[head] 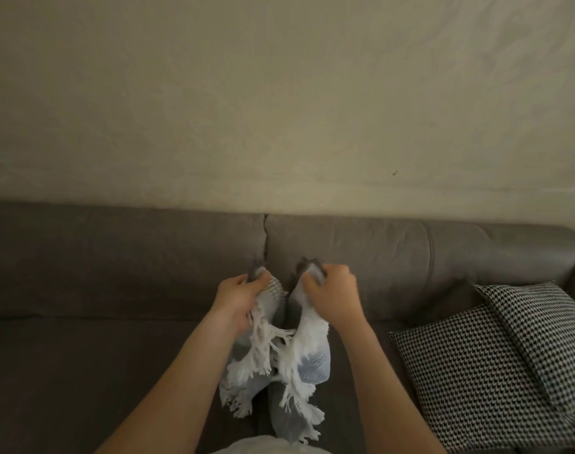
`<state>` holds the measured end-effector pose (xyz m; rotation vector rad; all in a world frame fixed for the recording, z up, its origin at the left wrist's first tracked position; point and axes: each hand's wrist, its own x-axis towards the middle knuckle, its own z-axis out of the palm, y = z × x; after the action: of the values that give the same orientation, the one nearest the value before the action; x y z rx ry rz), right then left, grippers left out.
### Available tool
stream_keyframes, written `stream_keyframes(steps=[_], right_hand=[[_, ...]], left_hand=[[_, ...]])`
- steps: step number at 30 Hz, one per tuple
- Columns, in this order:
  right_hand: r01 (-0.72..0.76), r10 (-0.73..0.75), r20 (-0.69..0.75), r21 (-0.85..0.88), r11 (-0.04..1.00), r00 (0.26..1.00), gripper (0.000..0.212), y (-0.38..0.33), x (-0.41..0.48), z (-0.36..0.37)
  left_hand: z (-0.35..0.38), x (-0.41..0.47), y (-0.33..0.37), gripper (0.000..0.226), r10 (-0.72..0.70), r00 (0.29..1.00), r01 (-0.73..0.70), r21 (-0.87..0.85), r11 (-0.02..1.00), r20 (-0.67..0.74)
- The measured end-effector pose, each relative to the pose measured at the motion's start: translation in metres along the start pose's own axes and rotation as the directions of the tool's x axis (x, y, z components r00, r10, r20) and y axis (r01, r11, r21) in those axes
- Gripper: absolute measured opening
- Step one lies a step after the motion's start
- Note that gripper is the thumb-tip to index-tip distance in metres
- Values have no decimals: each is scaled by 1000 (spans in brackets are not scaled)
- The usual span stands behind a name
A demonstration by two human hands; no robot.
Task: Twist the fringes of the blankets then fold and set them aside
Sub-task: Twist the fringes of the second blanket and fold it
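Note:
A pale blue-grey blanket (312,365) with a white fringe (263,362) hangs between my two hands, in front of the sofa's backrest. My left hand (238,301) grips one bunched part of its upper edge. My right hand (332,296) grips another bunch a short way to the right. Fringe tassels dangle below both hands and spill down toward my lap. The lower end of the blanket runs out of view at the bottom.
A grey sofa (115,263) spans the view, with a seam between two back cushions behind my hands. Two black-and-white patterned cushions (495,355) lean at the sofa's right end. A plain beige wall (279,93) rises behind.

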<state>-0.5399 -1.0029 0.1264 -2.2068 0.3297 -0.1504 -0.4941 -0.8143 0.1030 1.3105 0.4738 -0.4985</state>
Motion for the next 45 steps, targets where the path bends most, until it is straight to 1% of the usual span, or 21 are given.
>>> stream_keyframes(steps=[2,3,5,7,10,12,14,17,19,21,23,25,28,30,32,34,36,39,41,43,45], right_hand=[[64,-62,123,-14,998,990,47,-6,-4,15],[74,-71,130,-14,997,989,45,-7,-5,21],[50,-51,71,22,999,996,42,-6,-5,25],[22,-24,26,74,997,999,44,-4,-7,27],[-33,37,-38,112,993,999,46,-3,-12,31],[-56,68,-89,131,990,994,46,-2,-14,33],[-42,60,-121,147,988,991,42,-1,-14,33],[28,-18,-81,133,991,997,41,-2,-14,30],[42,-37,-41,133,990,999,42,-2,-13,28],[28,-22,-42,141,990,999,43,-2,-11,26],[17,-7,-65,146,989,998,44,-2,-11,26],[28,-17,-74,153,988,997,42,-5,-13,27],[64,-58,-47,142,988,997,41,-8,-16,30],[95,-91,-30,129,987,995,46,-8,-18,32],[161,-158,-34,102,982,987,54,-7,-21,34],[228,-225,-45,83,970,973,56,-4,-22,34],[260,-257,-52,83,962,965,52,0,-22,34],[279,-275,-93,33,960,957,43,3,-22,39],[309,-308,-133,-14,951,942,31,5,-24,44],[332,-336,-145,-51,942,931,19,7,-24,46],[362,-369,-138,-73,929,919,17,9,-24,45]], left_hand=[[8,-5,-2,16,36,995,-45,96,994,91],[10,-8,-2,14,59,991,-76,144,987,117],[13,-12,-2,9,91,987,-115,183,976,134],[12,-14,-1,7,116,987,-136,191,972,115],[12,-16,-3,6,194,978,-208,268,941,78],[12,-16,-3,10,226,973,-230,317,920,51],[12,-15,-1,18,230,972,-234,349,907,51],[10,-10,1,41,221,964,-264,414,871,151],[12,-8,3,43,220,956,-287,459,841,193],[13,-7,4,38,228,953,-298,476,827,200],[14,-6,4,27,218,958,-280,440,853,188],[17,-6,3,21,169,973,-217,374,902,157],[24,-7,1,22,81,994,-99,266,959,79],[29,-8,1,22,54,999,-53,184,981,4],[34,-10,3,22,23,998,-15,129,992,-63],[37,-10,5,21,-28,996,32,46,998,-80],[39,-10,7,21,-74,995,72,-29,997,-61],[41,-9,6,26,-88,995,87,-27,996,-49],[41,-9,6,27,-84,995,82,-25,996,-49],[40,-8,7,25,-102,994,100,-44,994,-44],[39,-6,9,22,-129,990,125,-81,989,-48]])
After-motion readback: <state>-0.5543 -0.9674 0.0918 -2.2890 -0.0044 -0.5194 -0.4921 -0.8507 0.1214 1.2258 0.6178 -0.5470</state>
